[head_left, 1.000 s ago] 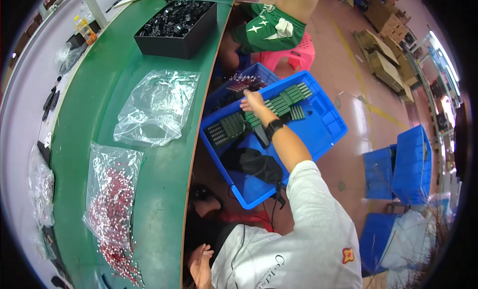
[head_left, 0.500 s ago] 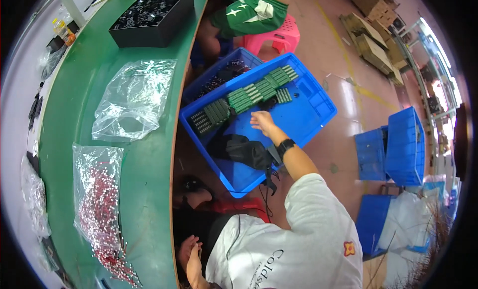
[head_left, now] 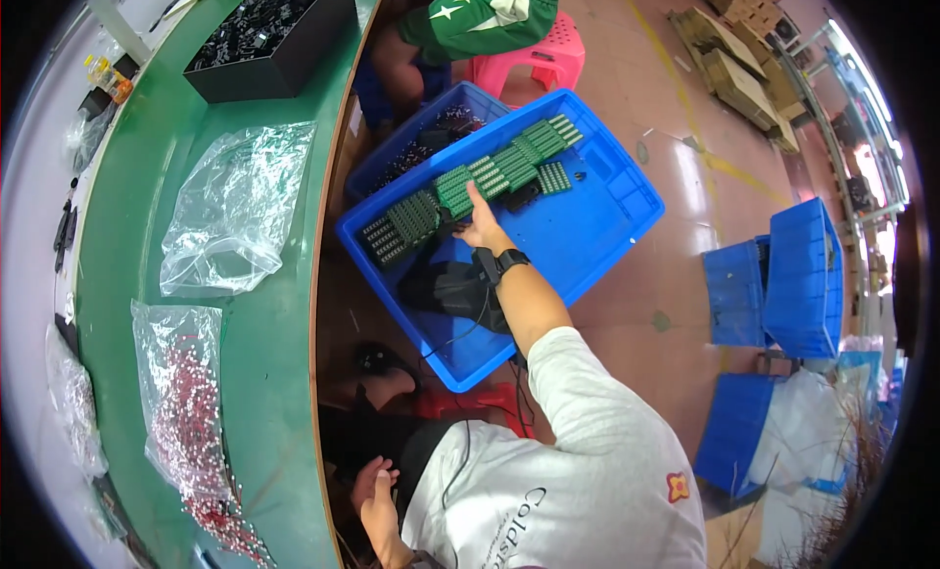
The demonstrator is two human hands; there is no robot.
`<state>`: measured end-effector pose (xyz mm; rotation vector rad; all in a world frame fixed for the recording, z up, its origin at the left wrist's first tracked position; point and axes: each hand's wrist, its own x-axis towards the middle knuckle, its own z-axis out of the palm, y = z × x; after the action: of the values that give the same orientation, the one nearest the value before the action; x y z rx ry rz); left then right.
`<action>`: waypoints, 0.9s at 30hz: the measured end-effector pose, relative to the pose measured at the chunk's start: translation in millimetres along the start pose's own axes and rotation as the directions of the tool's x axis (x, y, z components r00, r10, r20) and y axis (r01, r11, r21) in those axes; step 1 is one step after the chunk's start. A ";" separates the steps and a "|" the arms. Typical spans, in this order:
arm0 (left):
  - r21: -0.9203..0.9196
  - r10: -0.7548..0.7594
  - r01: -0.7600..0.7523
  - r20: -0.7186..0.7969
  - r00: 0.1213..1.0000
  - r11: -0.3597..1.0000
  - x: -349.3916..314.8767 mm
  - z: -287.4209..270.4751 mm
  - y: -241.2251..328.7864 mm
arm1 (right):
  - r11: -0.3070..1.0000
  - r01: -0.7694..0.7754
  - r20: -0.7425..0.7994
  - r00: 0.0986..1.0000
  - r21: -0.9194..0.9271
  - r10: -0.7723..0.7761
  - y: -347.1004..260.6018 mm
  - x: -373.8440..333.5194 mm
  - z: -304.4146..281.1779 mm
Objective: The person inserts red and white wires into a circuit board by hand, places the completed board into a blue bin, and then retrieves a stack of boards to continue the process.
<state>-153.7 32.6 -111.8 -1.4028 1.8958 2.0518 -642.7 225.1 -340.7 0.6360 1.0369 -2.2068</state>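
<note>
Right hand (head_left: 482,226): some fingers hidden by green boards (head_left: 512,167); we cannot tell its grip.
Left hand (head_left: 378,500): forearm cut by lower edge.
Black box (head_left: 245,82): far end cropped.
Rear bin (head_left: 390,143): contents too small for us to name.

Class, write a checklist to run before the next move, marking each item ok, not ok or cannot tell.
1. Right hand at the green boards: ok.
2. Its grip secure: cannot tell; fingers partly hidden.
3. Left hand clear of the blue bin: ok.
4. Bin holding only boards: not ok; a black cloth-like item lies inside.
5. Red wires fully bagged: not ok; some spill from the plastic bag.
</note>
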 end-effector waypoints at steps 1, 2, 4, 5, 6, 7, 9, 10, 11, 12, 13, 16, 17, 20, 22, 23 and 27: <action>-0.007 0.001 -0.001 0.006 1.000 1.000 0.8 2.5 -0.4 | 1.000 0.001 -0.001 1.000 0.000 -0.001 -0.7 3.8 -1.5; -0.014 0.003 -0.003 0.012 1.000 1.000 2.0 4.7 -0.8 | 1.000 -0.009 -0.153 0.988 0.025 0.012 -0.9 7.2 -3.1; -0.005 0.002 -0.002 0.015 1.000 1.000 4.4 6.9 -2.3 | 0.998 -0.026 -0.298 0.954 0.050 0.040 2.9 7.9 -1.1; 0.005 0.002 -0.002 0.013 1.000 1.000 3.1 5.2 -3.1 | 0.999 -0.005 -0.252 0.968 0.032 0.013 7.4 2.2 6.1; 0.007 -0.003 0.003 -0.002 1.000 1.000 1.9 4.0 -3.2 | 1.000 0.017 -0.205 0.979 0.016 -0.013 11.9 -3.6 13.6; 0.002 0.000 0.000 -0.002 1.000 1.000 2.8 5.6 -2.1 | 1.000 0.016 -0.206 0.978 0.016 -0.012 10.3 -4.5 11.8; -0.005 0.003 -0.003 -0.003 1.000 1.000 1.4 5.9 -2.1 | 0.999 0.036 -0.193 0.981 0.028 -0.029 7.2 -4.9 10.2; -0.018 -0.004 0.004 -0.003 1.000 1.000 1.1 6.1 -2.5 | 0.999 0.036 -0.193 0.981 0.028 -0.030 6.9 -4.0 10.8; -0.032 -0.012 0.012 -0.003 1.000 0.999 1.1 6.3 -2.6 | 0.999 0.031 -0.199 0.980 0.020 -0.026 6.8 -3.0 11.7; -0.032 -0.011 0.011 -0.004 1.000 0.999 1.4 6.6 -2.3 | 1.000 0.026 -0.205 0.978 0.011 -0.023 6.8 -1.7 12.9; -0.027 -0.012 0.012 0.007 1.000 1.000 1.3 6.8 -2.1 | 1.000 0.024 -0.216 0.976 0.003 -0.023 6.5 0.7 8.2; -0.023 -0.018 0.019 0.018 1.000 1.000 3.2 5.7 -2.8 | 1.000 0.004 -0.304 0.953 -0.007 -0.006 3.4 10.2 8.2; -0.023 -0.023 0.023 0.013 1.000 0.999 4.2 4.5 -3.6 | 1.000 -0.001 -0.301 0.954 -0.008 -0.002 6.3 8.9 12.5; -0.027 -0.018 0.019 0.012 1.000 0.999 6.5 1.2 -6.7 | 0.999 0.036 -0.263 0.964 0.022 -0.029 9.1 7.7 14.8; -0.031 -0.015 0.016 0.011 1.000 0.999 8.7 2.1 -7.4 | 0.994 0.109 -0.241 0.966 0.027 -0.099 6.5 13.7 14.9; -0.033 -0.012 0.012 0.008 1.000 0.999 9.2 2.3 -7.5 | 0.994 0.110 -0.243 0.965 0.026 -0.101 4.9 16.1 12.8; -0.049 0.001 -0.001 0.011 1.000 0.999 10.9 3.5 -7.2 | 0.984 0.141 -0.199 0.973 0.107 -0.118 1.9 19.4 9.9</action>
<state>-158.2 31.4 -124.5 -1.3973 1.8549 2.1157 -656.4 210.0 -348.4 0.8719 1.0730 -2.3723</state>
